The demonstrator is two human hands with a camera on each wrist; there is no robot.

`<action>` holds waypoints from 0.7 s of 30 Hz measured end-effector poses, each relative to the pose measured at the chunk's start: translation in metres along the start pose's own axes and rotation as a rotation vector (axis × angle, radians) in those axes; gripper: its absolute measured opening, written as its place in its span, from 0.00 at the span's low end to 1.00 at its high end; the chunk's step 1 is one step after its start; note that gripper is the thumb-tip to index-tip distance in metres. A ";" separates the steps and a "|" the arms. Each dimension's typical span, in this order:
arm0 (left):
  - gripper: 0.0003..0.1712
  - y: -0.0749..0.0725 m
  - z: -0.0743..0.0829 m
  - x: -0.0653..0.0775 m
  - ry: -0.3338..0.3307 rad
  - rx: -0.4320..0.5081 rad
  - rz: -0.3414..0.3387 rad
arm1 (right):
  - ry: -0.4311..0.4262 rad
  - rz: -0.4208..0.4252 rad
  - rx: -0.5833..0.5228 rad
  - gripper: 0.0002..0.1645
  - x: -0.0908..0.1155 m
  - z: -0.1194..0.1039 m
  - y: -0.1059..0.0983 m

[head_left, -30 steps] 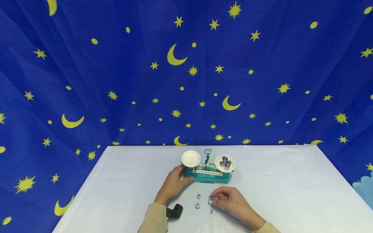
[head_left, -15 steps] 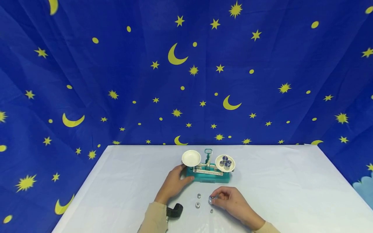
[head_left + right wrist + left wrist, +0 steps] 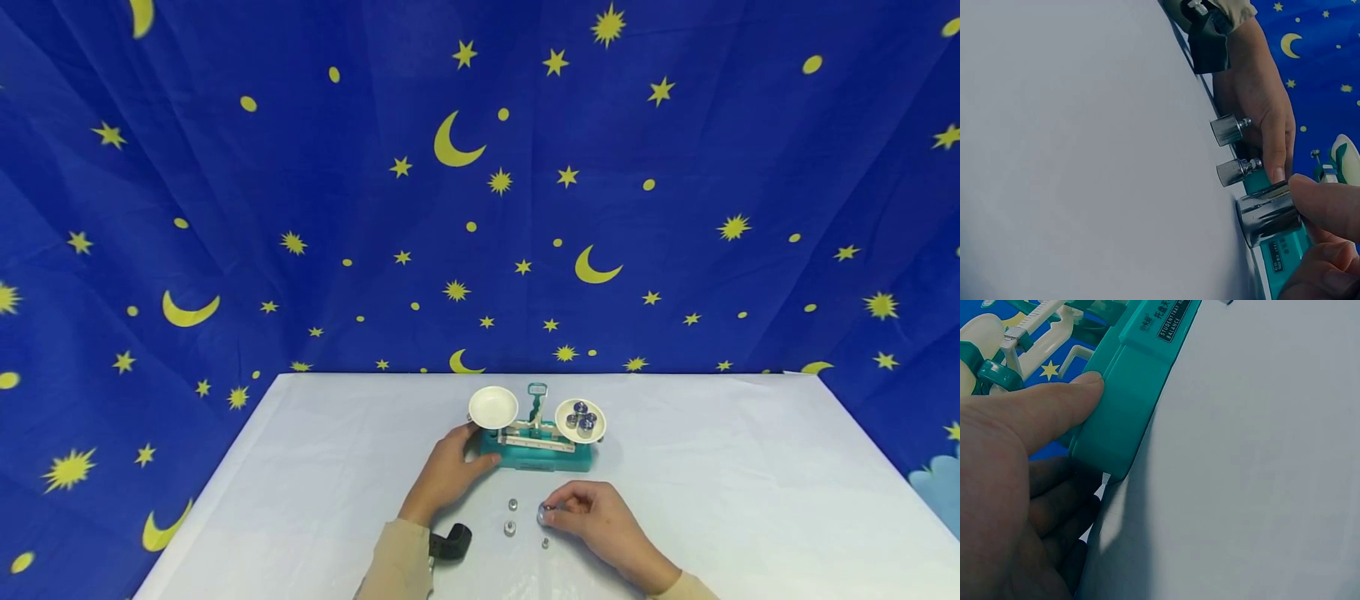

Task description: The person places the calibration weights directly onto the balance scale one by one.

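A teal balance scale (image 3: 536,457) with two white pans stands on the table. Its left end is held by my left hand (image 3: 446,479), thumb (image 3: 1075,406) on the base and the other fingers round the end, partly hidden. My right hand (image 3: 603,525) pinches the largest loose metal weight (image 3: 1266,214) between thumb and fingers, in front of the scale. Whether that weight touches the table I cannot tell. Left of it stand two smaller weights, one (image 3: 510,528) nearer me and one (image 3: 513,504) farther away. A tiny weight (image 3: 545,543) sits just in front of my right fingertips.
Several metal weights (image 3: 586,426) lie in the scale's right pan (image 3: 564,431); the left pan (image 3: 492,408) sits above my left fingers. A black strap piece (image 3: 452,542) juts from my left wrist. A blue star-patterned curtain (image 3: 360,208) hangs behind the white table (image 3: 712,467).
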State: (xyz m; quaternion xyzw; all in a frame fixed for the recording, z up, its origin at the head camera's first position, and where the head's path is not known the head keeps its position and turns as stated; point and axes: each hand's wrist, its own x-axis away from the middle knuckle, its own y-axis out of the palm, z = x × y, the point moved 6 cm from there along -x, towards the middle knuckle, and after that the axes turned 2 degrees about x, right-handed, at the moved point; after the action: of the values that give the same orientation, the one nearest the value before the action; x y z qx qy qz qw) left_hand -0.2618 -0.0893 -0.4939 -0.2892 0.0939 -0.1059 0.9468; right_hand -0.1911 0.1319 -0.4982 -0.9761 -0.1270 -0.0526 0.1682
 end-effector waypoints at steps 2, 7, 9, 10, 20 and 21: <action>0.41 0.000 0.000 0.000 -0.002 -0.001 0.000 | -0.003 0.004 -0.002 0.13 0.000 0.000 0.000; 0.41 0.000 0.000 0.000 -0.005 0.002 -0.002 | 0.001 0.008 -0.009 0.13 0.000 0.001 0.000; 0.41 0.000 -0.001 0.000 -0.008 0.002 -0.003 | 0.006 0.008 -0.017 0.13 0.000 0.001 0.000; 0.41 -0.001 -0.001 0.000 -0.008 0.002 -0.003 | 0.008 0.009 -0.020 0.13 0.000 0.001 0.000; 0.41 0.000 -0.001 0.001 -0.011 0.007 -0.011 | 0.012 0.007 -0.065 0.14 0.000 0.000 -0.001; 0.41 0.000 -0.001 0.001 -0.009 0.007 -0.011 | 0.012 0.009 -0.068 0.14 0.001 -0.001 -0.001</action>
State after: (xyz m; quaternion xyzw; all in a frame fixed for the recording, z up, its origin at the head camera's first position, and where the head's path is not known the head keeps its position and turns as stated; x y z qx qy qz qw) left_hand -0.2614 -0.0902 -0.4949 -0.2869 0.0877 -0.1100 0.9476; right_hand -0.1909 0.1329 -0.4971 -0.9815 -0.1199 -0.0618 0.1358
